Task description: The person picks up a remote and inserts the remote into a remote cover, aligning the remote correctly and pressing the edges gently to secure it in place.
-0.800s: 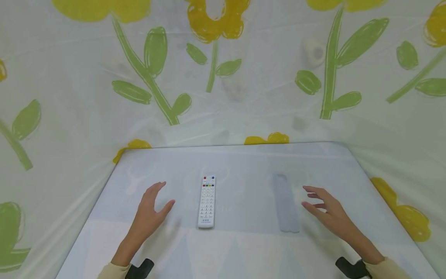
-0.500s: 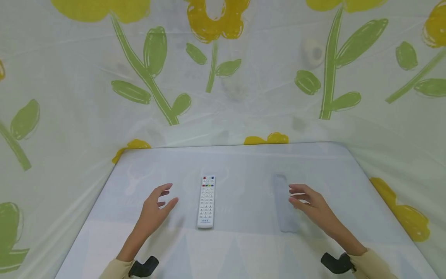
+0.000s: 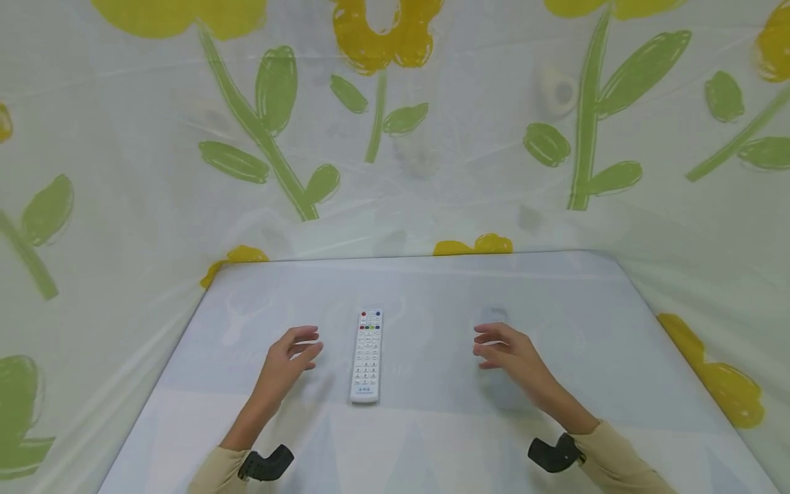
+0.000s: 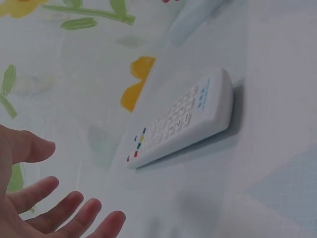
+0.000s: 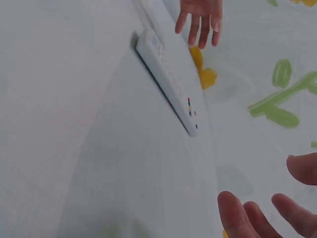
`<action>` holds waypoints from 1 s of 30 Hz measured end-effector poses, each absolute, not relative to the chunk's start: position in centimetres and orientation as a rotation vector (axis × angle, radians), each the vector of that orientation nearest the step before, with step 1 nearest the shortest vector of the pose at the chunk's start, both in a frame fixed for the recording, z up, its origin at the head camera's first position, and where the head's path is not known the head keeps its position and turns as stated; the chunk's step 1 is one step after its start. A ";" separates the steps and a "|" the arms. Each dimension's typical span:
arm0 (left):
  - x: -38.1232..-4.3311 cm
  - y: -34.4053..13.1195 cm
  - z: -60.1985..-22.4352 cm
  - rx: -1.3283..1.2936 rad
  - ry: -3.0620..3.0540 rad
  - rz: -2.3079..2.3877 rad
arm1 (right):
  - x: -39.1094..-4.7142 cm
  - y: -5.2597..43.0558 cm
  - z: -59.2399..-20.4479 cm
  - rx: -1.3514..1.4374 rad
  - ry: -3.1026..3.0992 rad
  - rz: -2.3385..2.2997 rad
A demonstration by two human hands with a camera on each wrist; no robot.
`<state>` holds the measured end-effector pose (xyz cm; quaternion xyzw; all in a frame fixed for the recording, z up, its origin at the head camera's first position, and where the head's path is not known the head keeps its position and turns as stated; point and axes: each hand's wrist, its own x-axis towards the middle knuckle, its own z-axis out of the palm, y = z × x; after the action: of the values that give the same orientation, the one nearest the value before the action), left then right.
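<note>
A white remote control (image 3: 367, 357) lies face up on the table, its button side showing and its length pointing away from me. To its left, my left hand (image 3: 286, 363) hovers with fingers loosely bent, holding nothing. The left wrist view shows that hand (image 4: 54, 203) apart from the remote control (image 4: 188, 114). On the other side, my right hand (image 3: 509, 353) hangs above a flat, see-through sleeve-like piece (image 3: 496, 315), about as long as the remote. The hand hides much of this piece, and whether they touch I cannot tell. Nothing shows between the right fingers (image 5: 230, 210).
The pale table (image 3: 420, 439) has a straight far edge with a cloth (image 3: 469, 151) of green stems and yellow flowers rising behind it. The cloth also runs along both sides. Black wrist mounts (image 3: 267, 464) sit on both forearms.
My right hand has moved left, from beside the clear piece to above it. The left hand has shifted slightly right, towards the remote control, which stays put.
</note>
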<state>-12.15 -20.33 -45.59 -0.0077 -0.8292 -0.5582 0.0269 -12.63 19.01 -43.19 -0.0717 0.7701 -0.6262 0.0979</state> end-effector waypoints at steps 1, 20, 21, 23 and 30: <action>-12.3 -20.2 -46.0 -0.022 -2.545 -1.748 | -12.7 18.7 -43.2 -0.198 2.261 -1.870; -15.5 -19.7 -51.6 0.294 -2.528 -1.953 | -13.7 12.9 -44.4 -0.155 2.076 -1.945; -15.5 -19.6 -51.4 0.300 -2.529 -1.959 | -13.9 12.6 -44.5 -0.151 2.070 -1.945; -15.3 -19.2 -50.9 0.292 -2.536 -1.966 | -14.2 12.0 -44.7 -0.135 2.055 -1.944; -15.6 -18.1 -50.3 0.269 -2.577 -1.936 | -15.4 9.7 -45.5 -0.021 2.027 -1.912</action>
<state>-15.63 -18.11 -50.29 0.0832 -0.7959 -0.5978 -0.0465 -15.38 9.69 -45.50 -0.0076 0.7159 -0.6754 0.1768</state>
